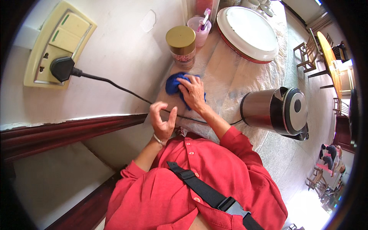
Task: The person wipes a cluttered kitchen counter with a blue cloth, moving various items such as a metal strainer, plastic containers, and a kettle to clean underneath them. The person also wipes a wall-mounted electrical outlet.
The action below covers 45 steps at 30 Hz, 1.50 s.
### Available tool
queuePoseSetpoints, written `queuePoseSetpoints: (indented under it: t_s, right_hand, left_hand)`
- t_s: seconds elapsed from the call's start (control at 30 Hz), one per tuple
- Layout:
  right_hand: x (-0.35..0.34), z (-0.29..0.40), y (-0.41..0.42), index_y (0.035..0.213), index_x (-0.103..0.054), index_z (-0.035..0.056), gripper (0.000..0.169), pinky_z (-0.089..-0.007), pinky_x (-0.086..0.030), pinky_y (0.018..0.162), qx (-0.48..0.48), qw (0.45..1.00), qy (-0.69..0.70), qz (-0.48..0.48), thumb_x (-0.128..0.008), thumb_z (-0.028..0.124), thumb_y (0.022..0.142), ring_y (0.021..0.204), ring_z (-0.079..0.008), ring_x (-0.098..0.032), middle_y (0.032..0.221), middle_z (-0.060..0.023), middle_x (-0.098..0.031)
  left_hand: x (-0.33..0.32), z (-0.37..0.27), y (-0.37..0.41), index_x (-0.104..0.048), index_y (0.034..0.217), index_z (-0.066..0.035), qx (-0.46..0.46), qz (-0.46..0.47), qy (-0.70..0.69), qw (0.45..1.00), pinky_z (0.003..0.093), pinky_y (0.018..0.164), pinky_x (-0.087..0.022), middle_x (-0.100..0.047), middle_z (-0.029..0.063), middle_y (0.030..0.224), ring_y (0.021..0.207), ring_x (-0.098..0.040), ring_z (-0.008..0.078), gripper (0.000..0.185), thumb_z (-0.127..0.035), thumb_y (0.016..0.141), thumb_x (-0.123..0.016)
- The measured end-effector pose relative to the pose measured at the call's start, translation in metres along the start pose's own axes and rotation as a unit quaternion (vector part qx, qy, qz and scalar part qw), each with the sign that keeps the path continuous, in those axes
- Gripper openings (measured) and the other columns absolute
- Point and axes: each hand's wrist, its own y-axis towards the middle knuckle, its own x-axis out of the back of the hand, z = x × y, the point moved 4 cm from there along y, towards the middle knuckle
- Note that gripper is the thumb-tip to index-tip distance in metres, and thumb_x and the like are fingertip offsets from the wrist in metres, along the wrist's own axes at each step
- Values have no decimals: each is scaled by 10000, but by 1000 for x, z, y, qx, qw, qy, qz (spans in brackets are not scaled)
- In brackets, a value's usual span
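Note:
My right hand (193, 91) presses on a bunched blue cloth (173, 83) lying on the plastic-covered tabletop (221, 74). Just beyond the cloth stands a jar with a gold lid (180, 40) and pink contents. My left hand (164, 119) is raised near the table's edge, fingers curled and thumb apart. A black power cord (115, 84) passes behind its fingers; whether they touch it I cannot tell. The cord runs from a plug (62, 69) in the wall socket, under my right wrist, to the base of a steel electric kettle (260, 108) on the right.
Behind the jar is a pink cup (202, 37) with toothbrushes. A white enamel basin or lid with a red rim (247, 31) lies at the far side, with dishes beyond. The wall borders the left. Chairs, a table and a person (330, 158) are farther off right.

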Motion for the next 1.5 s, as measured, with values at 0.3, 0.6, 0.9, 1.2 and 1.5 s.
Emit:
queuePoseSetpoints:
  t_s: [0.3,0.6,0.9,1.2,1.5]
  right_hand:
    - [-21,15,-10,1114,-650,142,304,-397,-330,954,164,974,-48,147,-598,189,818,1166,-244,-464,1238,-39,-553]
    - [-27,28,-28,949,-716,151,191,-398,-333,963,277,871,157,375,-618,138,785,1144,-201,-506,1142,-6,-626]
    - [14,31,-26,1179,-602,104,352,-424,-339,1010,102,952,210,197,-583,113,828,1165,-291,-497,1193,-116,-588]
    - [53,85,-142,942,-589,34,279,-393,-489,683,301,950,20,-76,-663,74,677,797,-274,-567,903,-114,-553]
    - [-1,114,-115,1328,-438,47,541,-571,-179,1087,-30,982,-185,-20,-524,263,840,1337,-434,-261,1359,-204,-402]
  left_hand:
    - [4,77,-49,-556,1108,-9,340,-65,-140,928,262,718,-483,-587,77,1047,856,-540,129,301,-186,882,-645]
    - [23,33,-60,-646,973,-9,371,-6,-233,899,208,626,-472,-621,-6,798,685,-550,62,155,-145,901,-627]
    - [23,36,-51,-643,998,-17,349,95,-320,876,226,663,-521,-656,25,885,770,-601,79,161,-135,889,-638]
    - [16,31,-34,-627,1003,-17,339,200,-432,811,250,715,-542,-653,39,933,836,-615,99,148,-53,861,-651]
    - [-4,-11,-13,-592,1006,-52,334,251,-554,720,241,780,-518,-631,35,960,866,-603,107,118,-92,897,-611]
